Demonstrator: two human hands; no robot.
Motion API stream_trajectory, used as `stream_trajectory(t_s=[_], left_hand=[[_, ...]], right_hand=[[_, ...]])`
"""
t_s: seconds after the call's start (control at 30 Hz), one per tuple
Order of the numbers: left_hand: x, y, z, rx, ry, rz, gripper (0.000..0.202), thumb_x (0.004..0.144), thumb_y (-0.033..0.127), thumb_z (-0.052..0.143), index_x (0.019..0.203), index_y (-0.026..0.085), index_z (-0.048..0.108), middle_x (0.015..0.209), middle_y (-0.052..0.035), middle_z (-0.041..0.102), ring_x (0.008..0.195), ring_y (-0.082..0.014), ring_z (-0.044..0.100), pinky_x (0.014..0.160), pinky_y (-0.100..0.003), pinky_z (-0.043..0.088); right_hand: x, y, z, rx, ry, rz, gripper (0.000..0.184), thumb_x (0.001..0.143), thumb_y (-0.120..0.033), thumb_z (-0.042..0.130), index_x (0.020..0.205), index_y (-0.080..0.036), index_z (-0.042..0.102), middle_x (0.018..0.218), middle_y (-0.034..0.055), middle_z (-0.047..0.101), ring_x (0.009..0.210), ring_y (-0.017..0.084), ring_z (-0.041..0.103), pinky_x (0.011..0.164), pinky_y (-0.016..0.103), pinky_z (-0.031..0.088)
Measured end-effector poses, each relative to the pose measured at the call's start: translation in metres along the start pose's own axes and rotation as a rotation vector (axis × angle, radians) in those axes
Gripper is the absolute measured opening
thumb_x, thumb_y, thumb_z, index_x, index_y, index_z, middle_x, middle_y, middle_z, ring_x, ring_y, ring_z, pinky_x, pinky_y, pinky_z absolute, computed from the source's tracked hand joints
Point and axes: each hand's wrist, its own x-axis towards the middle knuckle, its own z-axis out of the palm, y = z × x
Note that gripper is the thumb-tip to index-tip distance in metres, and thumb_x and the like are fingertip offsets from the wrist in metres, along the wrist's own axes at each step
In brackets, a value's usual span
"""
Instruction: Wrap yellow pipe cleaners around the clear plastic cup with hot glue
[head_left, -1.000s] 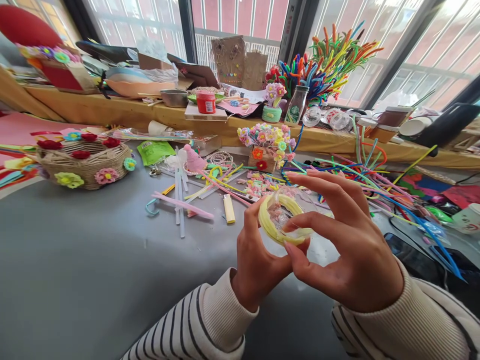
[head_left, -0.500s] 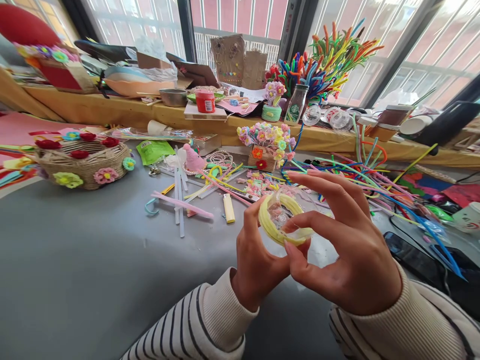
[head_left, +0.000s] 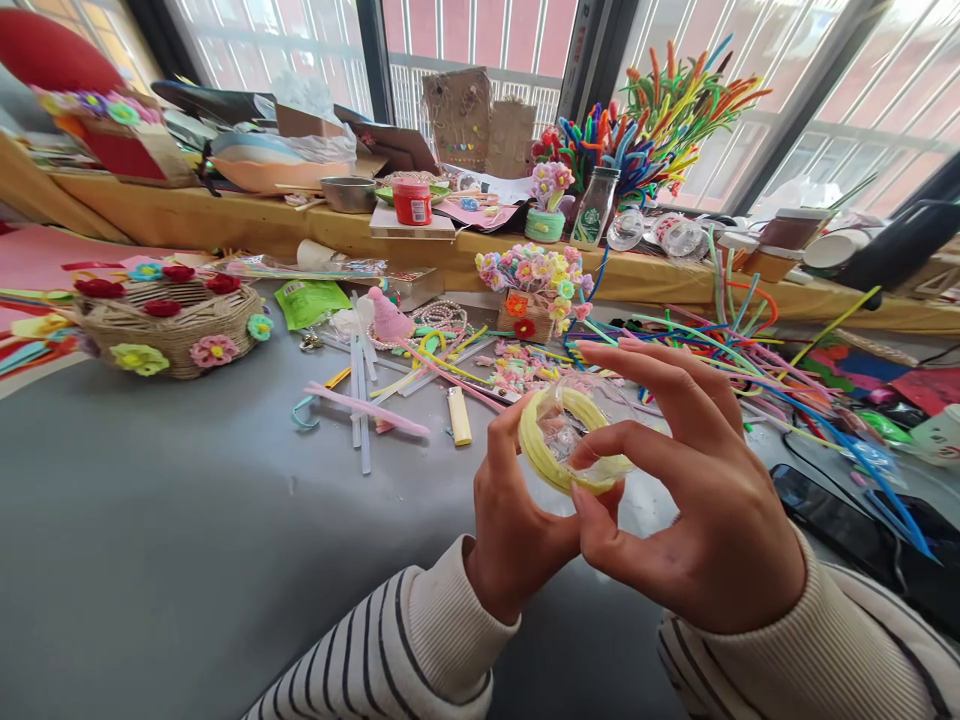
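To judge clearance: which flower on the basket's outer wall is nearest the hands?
The blue flower, at the right end; the pink flower and yellow flower sit farther left.

Yellow ring (head_left: 535, 452): fuzzy, fibrous, matt. Cup (head_left: 559, 436) within it: clear plastic, thin, glossy. Surface (head_left: 187, 520): grey, smooth, soft sheen. Basket (head_left: 161, 342): rough twine, matt. Lighter (head_left: 459, 418): smooth plastic. Sticks (head_left: 365, 440): translucent, smooth, plastic-looking. Pouch (head_left: 309, 304): shiny green film. Bowl (head_left: 349, 197): smooth metal, dull gleam. Bottle (head_left: 592, 212): clear, glossy, glass-looking. Pipe cleaners (head_left: 664, 125): fuzzy pile. Ledge cover (head_left: 300, 224): mustard cloth, matt. Cuff (head_left: 454, 625): ribbed knit.
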Motion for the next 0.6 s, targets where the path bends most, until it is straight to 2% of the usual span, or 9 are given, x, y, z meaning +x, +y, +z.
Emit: stream_trajectory(t_s=[0.3, 0.6], left_hand=[[-0.002, -0.0021, 0.0018, -0.038, 0.009, 0.018, 0.069, 0.054, 0.027, 0.071, 0.113, 0.02, 0.037, 0.106, -0.0089, 0.057, 0.09, -0.0216, 0.058, 0.079, -0.037, 0.049], [-0.0023, -0.0027, 0.0011, -0.052, 0.0, 0.012, 0.071, 0.052, 0.025, 0.072, 0.113, 0.02, 0.037, 0.106, -0.009, 0.057, 0.09, -0.0216, 0.058, 0.079, -0.036, 0.049]], right_hand=[[0.0003, 0.0, -0.0008, 0.002, -0.007, 0.004, 0.01, 0.052, -0.016, 0.06, 0.062, -0.017, 0.062, 0.117, 0.0134, 0.054, 0.112, 0.03, 0.042, 0.096, 0.045, 0.031], [0.0, 0.0005, 0.0006, -0.002, 0.006, 0.003, 0.009, 0.053, -0.017, 0.059, 0.062, -0.017, 0.062, 0.117, 0.0138, 0.053, 0.112, 0.03, 0.042, 0.095, 0.044, 0.031]])
